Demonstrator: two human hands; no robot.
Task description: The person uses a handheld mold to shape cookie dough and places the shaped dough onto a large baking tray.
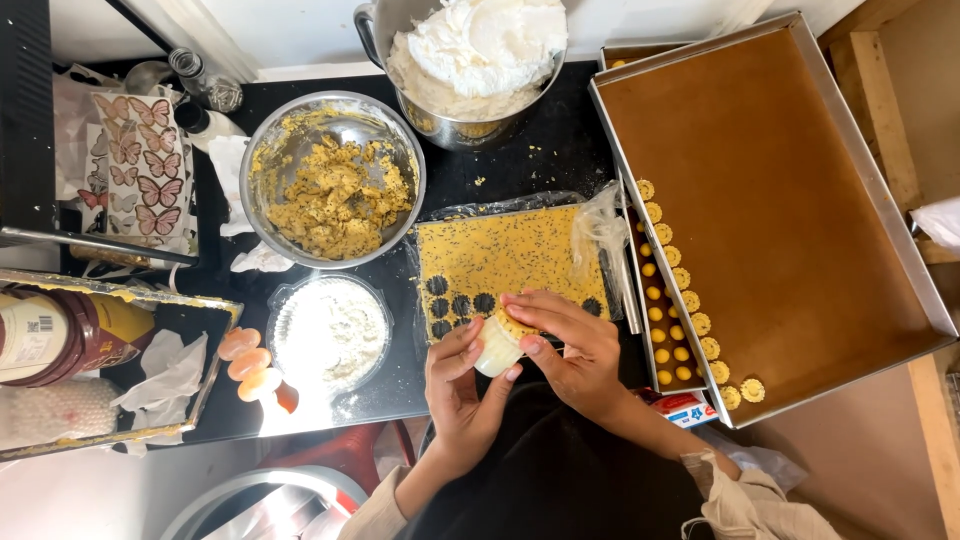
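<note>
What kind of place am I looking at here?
Most likely a small home or cottage baking workspace. A rolled sheet of yellow dough has round holes cut from it, a large baking tray carries small cut cookies along its edge, and metal bowls hold crumbly dough and white cream.

Centre: dough sheet (pixel 505 250) on the surface (pixel 540 150), hands (pixel 520 360) at its near edge.
Left: bowl of crumbly dough (pixel 332 180), flour tub (pixel 330 332) in front of it.
Behind: mixing bowl of cream (pixel 470 60).
Right: baking tray (pixel 770 210), cookies (pixel 690 300) along its left side.
</note>
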